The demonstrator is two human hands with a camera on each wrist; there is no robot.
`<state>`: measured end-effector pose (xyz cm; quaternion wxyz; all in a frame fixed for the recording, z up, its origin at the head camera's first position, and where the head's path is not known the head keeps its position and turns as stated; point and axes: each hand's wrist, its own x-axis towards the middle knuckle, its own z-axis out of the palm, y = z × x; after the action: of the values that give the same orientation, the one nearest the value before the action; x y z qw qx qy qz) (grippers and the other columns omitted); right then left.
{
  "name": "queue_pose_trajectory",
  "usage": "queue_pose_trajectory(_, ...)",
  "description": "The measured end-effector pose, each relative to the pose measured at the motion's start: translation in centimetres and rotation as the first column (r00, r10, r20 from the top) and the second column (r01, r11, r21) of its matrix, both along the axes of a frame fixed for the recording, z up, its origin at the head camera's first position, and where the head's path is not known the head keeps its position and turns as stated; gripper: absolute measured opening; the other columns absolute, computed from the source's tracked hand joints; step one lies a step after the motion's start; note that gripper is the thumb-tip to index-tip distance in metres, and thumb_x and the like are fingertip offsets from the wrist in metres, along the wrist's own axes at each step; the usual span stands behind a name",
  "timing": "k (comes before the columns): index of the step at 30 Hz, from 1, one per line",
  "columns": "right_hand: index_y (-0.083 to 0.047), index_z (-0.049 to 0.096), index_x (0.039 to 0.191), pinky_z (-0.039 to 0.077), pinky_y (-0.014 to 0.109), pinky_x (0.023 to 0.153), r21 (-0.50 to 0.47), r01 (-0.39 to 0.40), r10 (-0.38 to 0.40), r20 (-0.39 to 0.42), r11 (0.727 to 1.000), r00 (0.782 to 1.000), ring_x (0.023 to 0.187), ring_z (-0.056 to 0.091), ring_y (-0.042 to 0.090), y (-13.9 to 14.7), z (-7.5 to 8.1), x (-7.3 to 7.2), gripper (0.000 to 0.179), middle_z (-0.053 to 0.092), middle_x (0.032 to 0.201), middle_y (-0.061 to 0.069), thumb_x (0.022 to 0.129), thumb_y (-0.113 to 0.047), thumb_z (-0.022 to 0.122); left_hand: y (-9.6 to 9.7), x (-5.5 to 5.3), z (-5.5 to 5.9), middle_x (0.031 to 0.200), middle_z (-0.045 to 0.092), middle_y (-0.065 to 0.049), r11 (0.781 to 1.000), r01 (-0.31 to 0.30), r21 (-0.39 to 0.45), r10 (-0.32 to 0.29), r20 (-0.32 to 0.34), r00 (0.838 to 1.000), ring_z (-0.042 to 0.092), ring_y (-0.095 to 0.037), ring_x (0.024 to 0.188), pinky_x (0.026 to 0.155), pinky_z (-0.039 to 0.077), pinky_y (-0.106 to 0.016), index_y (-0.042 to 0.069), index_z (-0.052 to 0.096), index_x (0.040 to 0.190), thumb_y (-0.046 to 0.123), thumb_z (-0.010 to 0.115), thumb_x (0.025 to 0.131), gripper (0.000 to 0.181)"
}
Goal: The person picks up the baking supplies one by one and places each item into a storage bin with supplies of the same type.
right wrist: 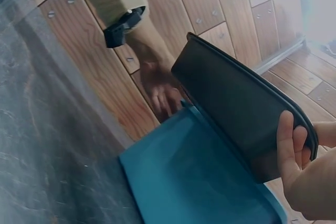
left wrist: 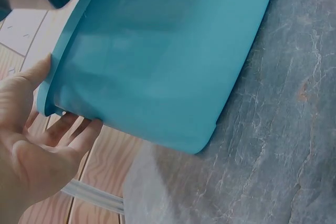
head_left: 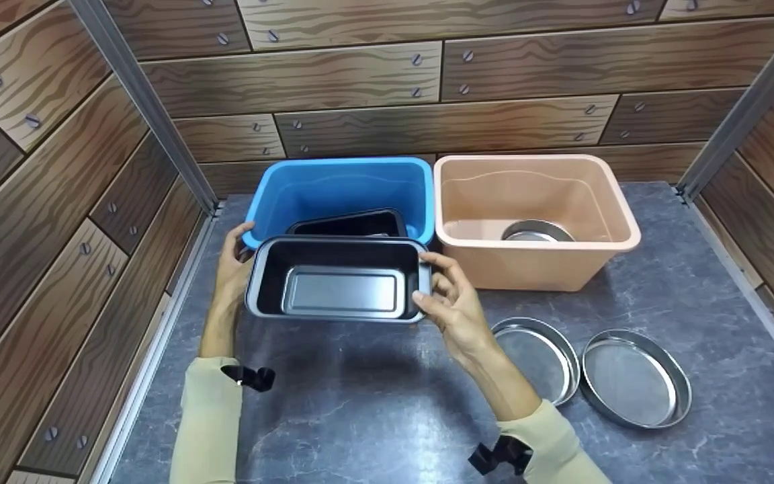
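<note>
My right hand (head_left: 457, 309) pinches the right end of a dark metal loaf pan (head_left: 343, 289), thumb on the inner side and fingers around the rim. The pan is raised in front of a blue bin (head_left: 360, 185), tilted so its inside shows in the head view. Another dark loaf pan (head_left: 353, 224) lies inside that bin, partly hidden by the raised one. At the bin's front left corner, my left hand (head_left: 231, 269) grips the rim; the left wrist view shows the thumb (left wrist: 39, 71) on the rim and the fingers below it.
A peach bin (head_left: 521, 265) stands right of the blue one, with a round cake pan (head_left: 540, 227) inside. Two more round pans, one nearer (head_left: 541, 356) my right forearm and one farther right (head_left: 632, 380), lie on the grey table (head_left: 360, 430). Wood-patterned walls (head_left: 360, 77) enclose the back and sides.
</note>
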<state>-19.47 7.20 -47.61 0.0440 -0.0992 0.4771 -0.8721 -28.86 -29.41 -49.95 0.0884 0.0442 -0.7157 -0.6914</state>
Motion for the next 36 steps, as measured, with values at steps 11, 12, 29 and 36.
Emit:
queue_pose_trajectory(11,-0.007,0.052,0.141,0.06,0.027,0.066,0.0,0.058,-0.058,-0.062,0.998,0.996,0.093,0.068,0.025,1.8,2.1,-1.4,0.059,0.063,0.115,0.02,0.089,0.02,0.061,0.0,-0.1,-0.3,0.149,0.046,-0.032,0.999,-0.032,0.002,0.032,-0.085,0.996,0.046,-0.042,0.139,0.103,0.043,-0.027,-0.002,0.042,0.149,0.0,0.066,0.1,0.055)
queue_pose_trajectory(12,-0.008,0.052,0.141,0.06,0.027,0.065,-0.001,0.062,-0.062,-0.064,0.998,0.996,0.091,0.068,0.024,1.9,2.3,-1.5,0.059,0.063,0.114,0.02,0.089,0.019,0.061,0.0,-0.1,-0.3,0.15,0.045,-0.033,0.999,-0.032,0.003,0.032,-0.089,0.996,0.045,-0.043,0.14,0.105,0.043,-0.028,-0.002,0.041,0.149,-0.001,0.065,0.1,0.055)
queue_pose_trajectory(29,-0.01,0.051,0.142,0.057,0.028,0.053,-0.045,0.115,-0.116,-0.028,0.992,0.993,0.074,0.066,0.025,3.0,2.8,-4.2,0.057,0.06,0.1,0.016,0.093,0.018,0.058,0.3,0.0,-0.3,0.153,0.046,-0.022,0.999,-0.032,-0.035,0.03,-0.033,0.999,0.045,-0.03,0.14,0.115,0.039,-0.039,0.006,0.043,0.153,0.013,0.071,0.1,0.06)
queue_pose_trajectory(36,-0.006,0.051,0.142,0.056,0.028,0.053,-0.036,0.144,-0.145,-0.031,0.989,0.989,0.074,0.064,0.022,2.6,3.4,-5.9,0.056,0.059,0.102,0.018,0.092,0.019,0.06,0.3,-0.2,-0.2,0.156,0.044,-0.025,0.999,-0.036,-0.031,0.034,-0.055,0.998,0.042,-0.033,0.144,0.119,0.036,-0.043,0.003,0.043,0.152,0.011,0.071,0.1,0.06)
